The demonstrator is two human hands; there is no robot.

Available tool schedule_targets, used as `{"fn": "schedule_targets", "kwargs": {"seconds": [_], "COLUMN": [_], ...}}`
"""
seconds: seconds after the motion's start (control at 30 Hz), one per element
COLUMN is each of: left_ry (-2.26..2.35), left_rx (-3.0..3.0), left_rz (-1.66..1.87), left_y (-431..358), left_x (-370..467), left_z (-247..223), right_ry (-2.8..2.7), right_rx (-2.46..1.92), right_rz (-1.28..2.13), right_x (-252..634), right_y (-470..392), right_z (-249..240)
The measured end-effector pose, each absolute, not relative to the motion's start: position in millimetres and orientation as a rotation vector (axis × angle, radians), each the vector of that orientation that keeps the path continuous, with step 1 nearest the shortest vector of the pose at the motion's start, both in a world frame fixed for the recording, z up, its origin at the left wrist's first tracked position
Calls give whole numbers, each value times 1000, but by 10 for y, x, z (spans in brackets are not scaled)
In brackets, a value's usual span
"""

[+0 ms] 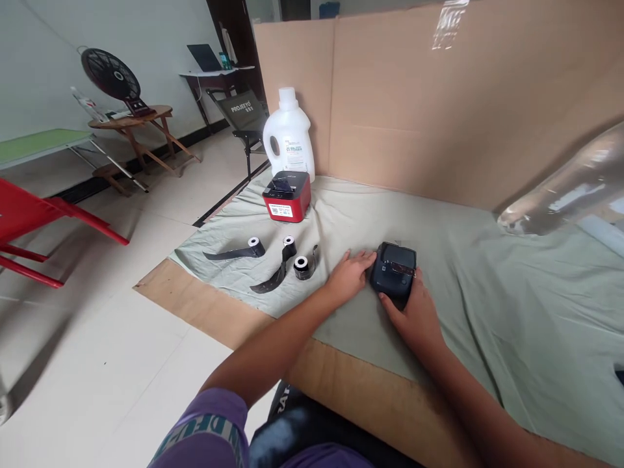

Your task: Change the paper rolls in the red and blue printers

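Head | hands (422, 313) on black device (392, 281) | inside cloth (492, 279) edge; cloth spreads right

The person wears a short purple sleeve (205, 447) at the lower left of the frame, with a teal-and-pale band of capital letters near its hem. More purple cloth (326, 457) shows at bottom centre, beside dark, bluish legwear (287, 426). Both forearms (273, 348) are bare.

black device (394, 274), red-and-black box (287, 196), pale green cloth (363, 214)
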State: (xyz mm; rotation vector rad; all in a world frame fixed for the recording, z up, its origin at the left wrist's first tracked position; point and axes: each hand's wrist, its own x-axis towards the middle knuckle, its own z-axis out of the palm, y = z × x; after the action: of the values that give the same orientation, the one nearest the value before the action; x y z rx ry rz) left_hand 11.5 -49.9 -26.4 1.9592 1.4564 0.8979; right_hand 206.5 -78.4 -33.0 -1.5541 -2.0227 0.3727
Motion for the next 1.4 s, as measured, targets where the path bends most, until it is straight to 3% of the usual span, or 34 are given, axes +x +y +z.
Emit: {"fn": "schedule_targets", "kwargs": {"seconds": [1.4], "left_ry": [1546], "left_rx": [2310], "left_rz": [613], "left_y": [-381], "left_x": [27], "left_z": [-158], "right_ry": [-2050], "right_rx": [-1458], "right_rz": [447], "right_x": [2198], "right_y": [-699], "right_z": [-332]}}
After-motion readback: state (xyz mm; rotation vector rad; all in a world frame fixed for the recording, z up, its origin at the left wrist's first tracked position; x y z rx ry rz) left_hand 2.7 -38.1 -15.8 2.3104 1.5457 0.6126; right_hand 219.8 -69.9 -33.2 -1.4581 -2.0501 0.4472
